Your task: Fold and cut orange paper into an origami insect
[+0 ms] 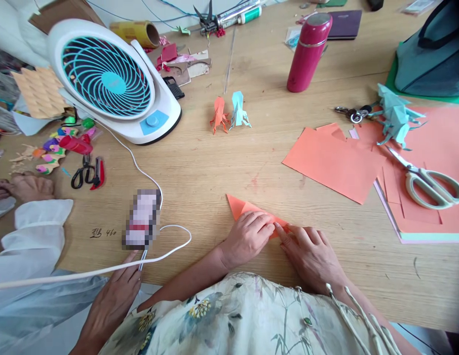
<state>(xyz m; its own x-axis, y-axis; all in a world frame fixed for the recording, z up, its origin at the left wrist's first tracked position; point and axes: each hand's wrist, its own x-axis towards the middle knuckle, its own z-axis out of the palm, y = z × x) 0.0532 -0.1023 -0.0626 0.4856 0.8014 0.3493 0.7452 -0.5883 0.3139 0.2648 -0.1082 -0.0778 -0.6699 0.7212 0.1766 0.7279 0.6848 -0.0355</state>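
A small folded orange paper lies on the wooden table near its front edge, one pointed corner sticking out to the upper left. My left hand rests on it with fingers curled and pressed down on the fold. My right hand meets it from the right, fingertips pinched on the same paper edge. Most of the paper is hidden under both hands.
Another person's hand lies by a white cable at the bottom left. A white-and-teal fan stands at the back left. Two small origami figures, a magenta flask, orange sheets, scissors and a teal origami lie around.
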